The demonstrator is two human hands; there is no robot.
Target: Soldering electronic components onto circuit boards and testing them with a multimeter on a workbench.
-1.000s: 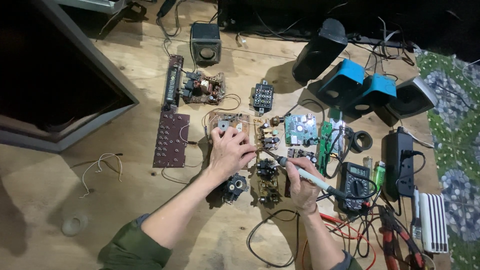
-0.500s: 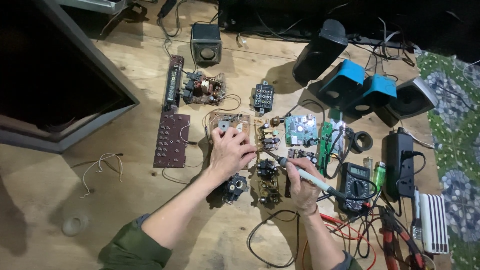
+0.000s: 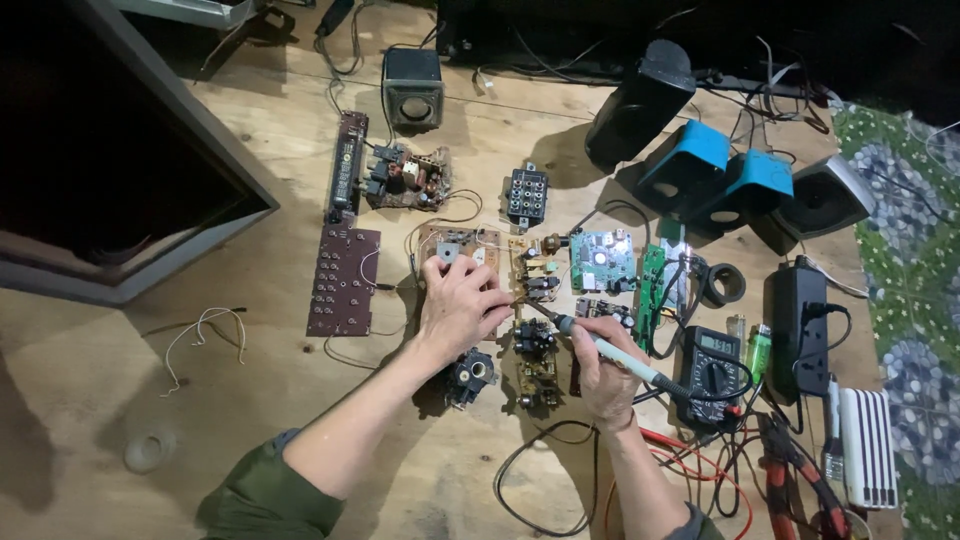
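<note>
My left hand point(image 3: 458, 305) rests palm-down on a brown circuit board point(image 3: 466, 242) at the middle of the wooden table, fingers curled over its lower part. My right hand point(image 3: 603, 362) grips a soldering iron point(image 3: 612, 350) like a pen. Its tip points up and left, touching a spot near my left fingertips beside a small board with dark components point(image 3: 536, 284). A green circuit board point(image 3: 603, 260) lies just right of that.
A long brown button board point(image 3: 342, 279), a black connector block point(image 3: 527, 195), a multimeter point(image 3: 712, 370), blue and black speakers point(image 3: 690, 165), a black power adapter point(image 3: 801, 315), red-handled pliers point(image 3: 800, 478) and loose wires surround the work. A large dark cabinet point(image 3: 110, 150) fills the left.
Both hands stay almost where they were. The soldering iron tip has held its place by the boards.
</note>
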